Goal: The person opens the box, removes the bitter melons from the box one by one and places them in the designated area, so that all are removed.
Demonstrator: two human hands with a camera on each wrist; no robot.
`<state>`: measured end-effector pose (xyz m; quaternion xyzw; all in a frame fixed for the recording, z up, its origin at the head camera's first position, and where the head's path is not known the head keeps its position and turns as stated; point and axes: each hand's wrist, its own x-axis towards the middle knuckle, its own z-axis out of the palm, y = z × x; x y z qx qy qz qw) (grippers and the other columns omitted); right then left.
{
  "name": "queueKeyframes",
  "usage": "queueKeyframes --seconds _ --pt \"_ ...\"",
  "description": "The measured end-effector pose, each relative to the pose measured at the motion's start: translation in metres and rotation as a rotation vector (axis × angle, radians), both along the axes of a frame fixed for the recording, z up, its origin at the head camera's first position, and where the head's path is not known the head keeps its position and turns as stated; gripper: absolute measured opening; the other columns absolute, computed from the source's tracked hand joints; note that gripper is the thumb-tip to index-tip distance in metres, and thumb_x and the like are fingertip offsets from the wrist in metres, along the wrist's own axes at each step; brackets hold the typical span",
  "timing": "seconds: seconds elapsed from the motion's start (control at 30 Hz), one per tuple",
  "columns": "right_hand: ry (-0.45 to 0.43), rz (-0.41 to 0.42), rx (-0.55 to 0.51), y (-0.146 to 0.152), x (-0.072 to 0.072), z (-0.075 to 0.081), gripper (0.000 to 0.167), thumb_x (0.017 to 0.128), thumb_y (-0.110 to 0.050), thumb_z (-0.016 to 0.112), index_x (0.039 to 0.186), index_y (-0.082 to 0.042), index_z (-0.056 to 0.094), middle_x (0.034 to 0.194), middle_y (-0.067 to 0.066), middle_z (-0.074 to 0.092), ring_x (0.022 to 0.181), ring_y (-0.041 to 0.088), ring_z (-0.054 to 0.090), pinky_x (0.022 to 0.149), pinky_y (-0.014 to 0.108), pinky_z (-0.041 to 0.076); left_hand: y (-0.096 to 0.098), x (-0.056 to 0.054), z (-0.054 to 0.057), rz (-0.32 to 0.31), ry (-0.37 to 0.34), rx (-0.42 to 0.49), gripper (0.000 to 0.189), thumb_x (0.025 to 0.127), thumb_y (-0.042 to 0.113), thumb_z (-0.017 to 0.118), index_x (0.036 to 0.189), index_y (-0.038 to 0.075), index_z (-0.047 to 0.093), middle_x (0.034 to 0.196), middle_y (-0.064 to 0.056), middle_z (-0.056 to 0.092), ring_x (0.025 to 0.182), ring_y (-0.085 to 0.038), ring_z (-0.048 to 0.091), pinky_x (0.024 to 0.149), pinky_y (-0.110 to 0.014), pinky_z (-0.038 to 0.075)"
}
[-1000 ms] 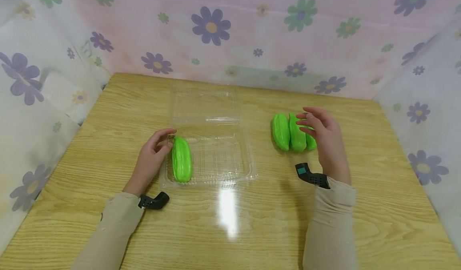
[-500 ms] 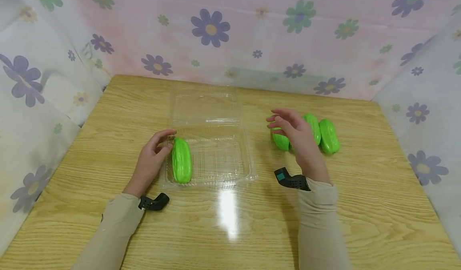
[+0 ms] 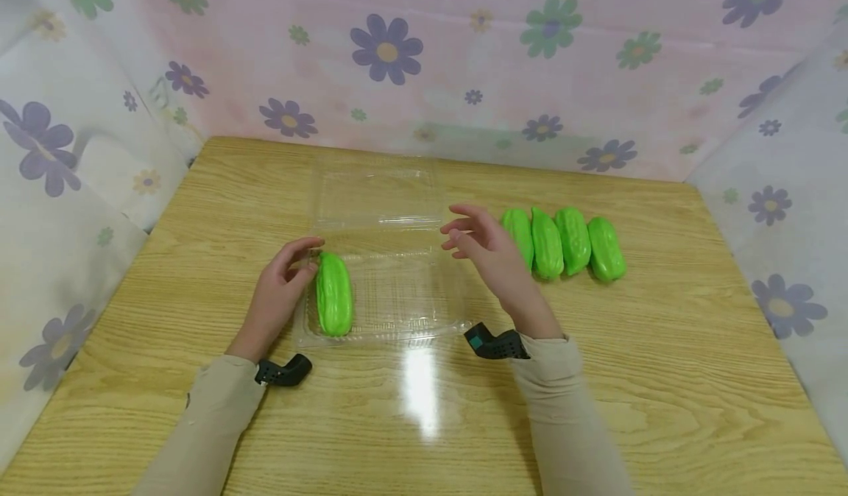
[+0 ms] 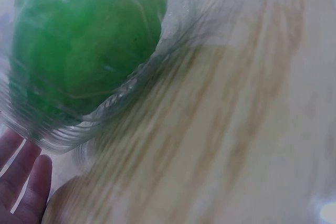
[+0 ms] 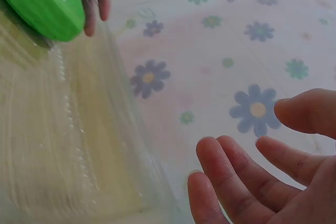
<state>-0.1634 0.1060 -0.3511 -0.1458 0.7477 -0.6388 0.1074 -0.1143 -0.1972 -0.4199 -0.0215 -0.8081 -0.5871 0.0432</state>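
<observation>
A clear plastic clamshell container (image 3: pixel 404 282) lies with its lid spread behind it. Along its left wall rests a glossy, bright green ridged fruit or vegetable (image 3: pixel 335 294), lengthwise. My left hand (image 3: pixel 281 282) is at the container's left edge, its fingertips (image 4: pixel 38 182) against or close to the outer wall; the left wrist view shows them nearly straight. Above the container's right side hovers my right hand (image 3: pixel 486 249), fingers relaxed and spread, holding nothing in the right wrist view. Several more green ridged pieces (image 3: pixel 547 244) stand side by side to its right, the nearest partly hidden by it.
The wooden table (image 3: pixel 682 349) carries everything. A pink flowered cloth (image 3: pixel 464 62) hangs along its back, with pale flowered cloths at both sides. Black wrist devices (image 3: pixel 495 343) sit at each cuff. Light glares off the table in front of the container.
My right hand has travelled left, from over the row of green pieces to the container's right side, uncovering most of the row. My left hand and the container have stayed in place.
</observation>
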Motion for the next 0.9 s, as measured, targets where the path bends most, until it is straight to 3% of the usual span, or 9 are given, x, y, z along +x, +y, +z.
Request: queueKeyframes --seconds 0.13,0.27,0.37,0.5,0.67,0.9 --pt "0.003 0.044 0.014 -0.015 0.007 0.004 0.038 0.093 -0.017 0.048 0.129 -0.012 0.041 0.111 0.015 0.052 0.095 0.028 0.055 0.084 0.042 0.044 0.005 0.005 0.014 -0.007 -0.004 0.009 0.034 0.091 0.009 0.048 0.125 0.009 0.049 0.126 -0.004 0.048 0.114 -0.019 0.044 0.085 -0.022 0.040" --pt "-0.006 0.069 0.067 -0.030 0.019 0.019 0.038 0.092 -0.008 0.045 0.130 -0.006 0.040 0.111 0.019 0.052 0.095 0.032 0.054 0.084 0.045 0.043 0.004 0.004 0.013 -0.010 0.001 0.011 0.034 0.091 0.010 0.049 0.125 0.009 0.049 0.127 -0.004 0.048 0.115 -0.019 0.043 0.084 -0.021 0.040" --pt "-0.014 0.088 0.103 -0.038 0.024 0.018 0.038 0.092 -0.008 0.045 0.130 -0.008 0.040 0.110 0.016 0.053 0.096 0.031 0.054 0.083 0.042 0.044 0.005 0.005 0.013 -0.007 -0.001 0.003 0.034 0.091 0.010 0.049 0.125 0.009 0.049 0.126 -0.003 0.048 0.115 -0.019 0.043 0.085 -0.021 0.040" --pt "-0.019 0.102 0.121 -0.047 0.024 0.004 0.039 0.092 -0.014 0.049 0.130 -0.012 0.041 0.111 0.011 0.054 0.097 0.026 0.054 0.081 0.037 0.045 0.005 0.005 0.014 -0.001 -0.004 -0.006 0.034 0.091 0.010 0.049 0.125 0.010 0.049 0.126 -0.003 0.048 0.115 -0.019 0.043 0.085 -0.022 0.040" --pt "0.037 0.087 0.155 -0.057 0.021 -0.019 0.039 0.090 -0.023 0.053 0.127 -0.018 0.044 0.111 0.007 0.055 0.098 0.017 0.053 0.083 0.033 0.044 0.005 0.006 0.015 -0.002 -0.007 -0.012 0.034 0.091 0.011 0.049 0.125 0.010 0.049 0.126 -0.003 0.048 0.114 -0.018 0.044 0.085 -0.023 0.040" --pt "0.077 0.075 0.173 -0.070 0.024 -0.031 0.039 0.090 -0.022 0.053 0.127 -0.019 0.043 0.114 0.009 0.054 0.098 0.014 0.053 0.081 0.032 0.045 0.005 0.006 0.016 -0.001 -0.006 -0.018 0.034 0.091 0.012 0.049 0.125 0.010 0.048 0.126 -0.005 0.049 0.113 -0.019 0.046 0.084 -0.023 0.040"
